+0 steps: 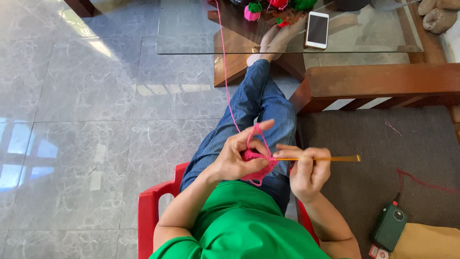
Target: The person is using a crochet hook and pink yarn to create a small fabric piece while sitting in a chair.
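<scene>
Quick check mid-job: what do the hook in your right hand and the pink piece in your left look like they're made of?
The hook in the right hand looks like amber translucent plastic or anodized metal: thin, smooth, glossy; hard to tell which. The pink piece in the left hand looks like soft yarn fabric, matte, with a strand running toward the table.

Green short-sleeved shirt (244,225), blue jeans (258,110), bare feet (270,43)

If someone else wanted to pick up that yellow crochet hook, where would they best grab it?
Probably by the bare flat end of the hook, coming from the person's right. The shaft lies level and pokes out free past the right hand; its other end is buried in the pink piece that the left hand pinches.
</scene>
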